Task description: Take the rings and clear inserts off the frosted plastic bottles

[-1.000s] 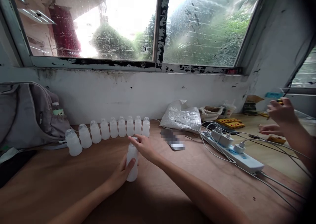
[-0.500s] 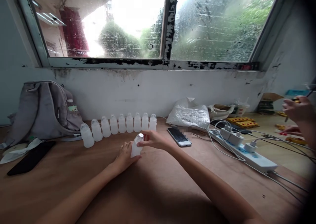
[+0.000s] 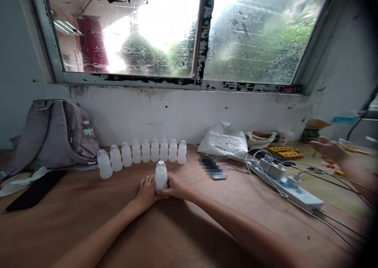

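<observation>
A frosted white baby bottle (image 3: pixel 161 178) with a clear domed cap stands upright on the brown table (image 3: pixel 130 228), in front of me. My left hand (image 3: pixel 147 190) is closed on its left side, thumb by the base. From the right, my right hand (image 3: pixel 176 186) grips the lower part of the same bottle, its thumb across the front. Behind it, several matching baby bottles (image 3: pixel 155 151) stand upright in a curved row towards the wall, all capped.
Left are a grey backpack (image 3: pixel 56 130) and a black flat case (image 3: pixel 35 191). To the right lie a partly blurred phone (image 3: pixel 217 170), a silver plastic bag (image 3: pixel 224 142) and a power strip (image 3: pixel 298 193) with trailing cables. Another person's hand (image 3: pixel 333 150) is at far right.
My right hand has slid from the bottle's cap down to its lower side. The bottle now stands straighter and slightly left. The other person's hand has moved left and down.
</observation>
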The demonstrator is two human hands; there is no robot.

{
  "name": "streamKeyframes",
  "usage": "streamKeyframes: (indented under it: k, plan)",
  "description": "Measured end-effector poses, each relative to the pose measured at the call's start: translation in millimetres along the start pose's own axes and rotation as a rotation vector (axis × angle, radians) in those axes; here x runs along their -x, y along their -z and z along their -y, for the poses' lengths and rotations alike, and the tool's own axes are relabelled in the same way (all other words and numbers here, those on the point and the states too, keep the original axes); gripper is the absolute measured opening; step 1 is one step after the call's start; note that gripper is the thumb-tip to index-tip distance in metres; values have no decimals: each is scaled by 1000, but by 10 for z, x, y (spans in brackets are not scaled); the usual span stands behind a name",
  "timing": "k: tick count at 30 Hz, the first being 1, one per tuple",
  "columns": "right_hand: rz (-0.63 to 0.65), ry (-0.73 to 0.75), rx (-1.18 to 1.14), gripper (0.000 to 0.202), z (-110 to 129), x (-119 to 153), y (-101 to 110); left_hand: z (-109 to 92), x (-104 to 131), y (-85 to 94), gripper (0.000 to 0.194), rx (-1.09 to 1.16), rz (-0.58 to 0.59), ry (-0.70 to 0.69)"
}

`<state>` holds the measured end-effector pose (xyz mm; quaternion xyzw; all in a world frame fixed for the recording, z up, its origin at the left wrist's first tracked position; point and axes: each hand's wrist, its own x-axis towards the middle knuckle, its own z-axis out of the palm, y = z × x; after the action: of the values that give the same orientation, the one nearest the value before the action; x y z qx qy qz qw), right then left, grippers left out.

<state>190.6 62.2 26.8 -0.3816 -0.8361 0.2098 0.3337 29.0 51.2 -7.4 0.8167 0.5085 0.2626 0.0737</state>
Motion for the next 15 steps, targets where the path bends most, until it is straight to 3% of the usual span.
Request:
streamKeyframes:
  k: [3, 6, 11, 15]
  plan:
    - [-22, -24, 39, 47, -196, 33, -7, 102, 36, -47, 73, -66, -16, 11]
    - [-98, -151, -7, 40, -439, 80, 172, 163, 59, -22, 71, -65, 80, 20]
    - [-307, -369, 14, 38, -830, 200, 518, 111, 82, 81, 62, -76, 139, 37]
    - [-433, -450, 99, 42, -1066, 169, 599, 72, 94, 100, 60, -98, 150, 50]
